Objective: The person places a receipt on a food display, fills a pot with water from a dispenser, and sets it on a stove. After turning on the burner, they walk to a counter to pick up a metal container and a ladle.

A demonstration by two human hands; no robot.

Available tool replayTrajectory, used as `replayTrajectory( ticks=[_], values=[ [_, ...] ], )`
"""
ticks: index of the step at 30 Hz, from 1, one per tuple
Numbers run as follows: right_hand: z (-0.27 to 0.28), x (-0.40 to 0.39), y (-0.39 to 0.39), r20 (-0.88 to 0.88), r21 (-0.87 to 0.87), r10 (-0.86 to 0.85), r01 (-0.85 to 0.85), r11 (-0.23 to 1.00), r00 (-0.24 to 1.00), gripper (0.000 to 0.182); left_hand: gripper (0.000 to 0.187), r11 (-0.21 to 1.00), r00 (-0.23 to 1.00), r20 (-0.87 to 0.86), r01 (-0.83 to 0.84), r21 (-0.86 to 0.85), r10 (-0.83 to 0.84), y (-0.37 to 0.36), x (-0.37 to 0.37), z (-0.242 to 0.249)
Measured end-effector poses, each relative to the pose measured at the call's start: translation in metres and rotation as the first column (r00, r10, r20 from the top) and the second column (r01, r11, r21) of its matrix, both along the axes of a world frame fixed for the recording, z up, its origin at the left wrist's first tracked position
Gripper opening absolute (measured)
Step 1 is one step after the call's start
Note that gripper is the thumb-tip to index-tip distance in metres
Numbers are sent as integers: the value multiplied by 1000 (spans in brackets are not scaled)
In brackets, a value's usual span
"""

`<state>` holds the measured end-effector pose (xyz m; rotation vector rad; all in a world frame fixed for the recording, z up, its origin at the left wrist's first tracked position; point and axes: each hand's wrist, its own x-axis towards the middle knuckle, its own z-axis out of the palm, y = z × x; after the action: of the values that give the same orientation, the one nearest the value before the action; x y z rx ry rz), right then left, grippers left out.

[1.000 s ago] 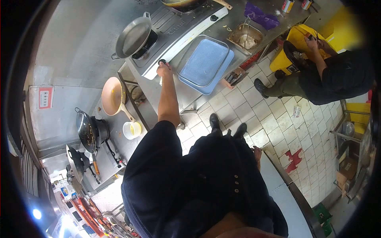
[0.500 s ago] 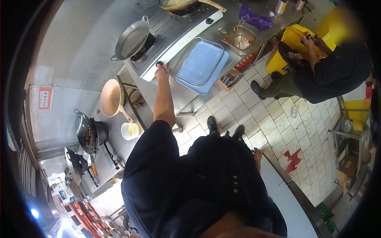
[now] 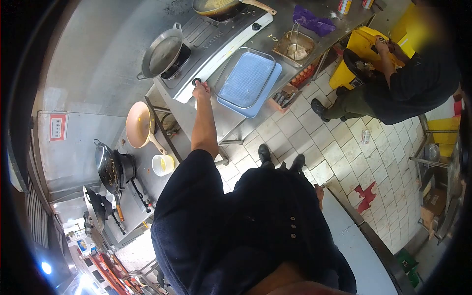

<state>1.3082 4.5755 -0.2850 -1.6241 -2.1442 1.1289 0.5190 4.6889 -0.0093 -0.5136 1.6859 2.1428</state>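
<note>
My left hand (image 3: 201, 90) reaches forward and is closed on the left black knob (image 3: 196, 81) of a two-burner gas stove (image 3: 216, 54) with a white front panel. On the near burner sits a grey two-handled pan (image 3: 163, 51), tilted in this view. A frying pan (image 3: 219, 7) with a wooden handle and pale yellow food stands on the far burner. Beside my hand, a wire-mesh tray (image 3: 248, 78) rests on a light blue tray (image 3: 273, 83). My right hand (image 3: 319, 192) hangs low by the edge of a white worktop (image 3: 351, 241); its fingers are partly hidden.
Left are a peach frying pan (image 3: 137, 125), a tub (image 3: 162, 165) and a black wok (image 3: 105, 167). A metal pan (image 3: 296, 48) and purple bag (image 3: 314, 20) lie beyond the trays. A co-worker (image 3: 413, 88) stands by a yellow bin (image 3: 361, 42). A red patch (image 3: 365, 197) marks the tiles.
The view has shifted slightly. My left hand stays at the stove knob, turned only a little. The co-worker's hands have moved slightly above the bin.
</note>
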Motion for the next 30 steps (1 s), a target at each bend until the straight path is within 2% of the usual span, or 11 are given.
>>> replayTrajectory(
  ticks=[2,6,8,9,10,12,13,14,18,28,30],
  values=[
    [30,-12,8,-33,-254,-183,169,952,983,29,33,1000,1000,-18,11,5,-11,0,4,3],
    [82,-29,15,-220,-295,-224,154,943,949,25,34,999,999,-16,-35,9,35,3,6,4],
    [51,-21,11,-373,-651,-639,302,697,672,23,35,1000,1000,-18,-4,-6,4,2,2,1],
    [26,-10,10,-372,-652,-639,301,696,673,23,35,1000,1000,-18,-6,-8,5,2,1,2],
    [13,-4,11,-452,-232,-239,145,962,859,25,35,1000,1000,-18,-12,-8,12,3,1,3],
    [4,0,10,-322,216,185,-118,969,929,27,36,1000,1000,-17,-19,-11,19,3,1,2],
    [32,-15,15,-387,-284,-294,190,940,874,28,36,1000,1000,-21,-3,1,3,2,0,0],
    [65,-33,23,-207,-712,-703,388,585,680,30,36,1000,1000,-25,13,12,-13,0,-1,-2],
    [90,-46,32,-214,-608,-538,320,727,815,35,36,1000,1000,-13,11,-15,-12,0,2,2],
    [78,-37,20,-250,-611,-578,336,716,777,47,36,999,1000,-13,-5,44,6,1,-4,-6],
    [26,-15,8,-279,-262,-219,145,954,935,25,36,999,1000,-2,-17,50,17,1,-3,-5]
  ],
)
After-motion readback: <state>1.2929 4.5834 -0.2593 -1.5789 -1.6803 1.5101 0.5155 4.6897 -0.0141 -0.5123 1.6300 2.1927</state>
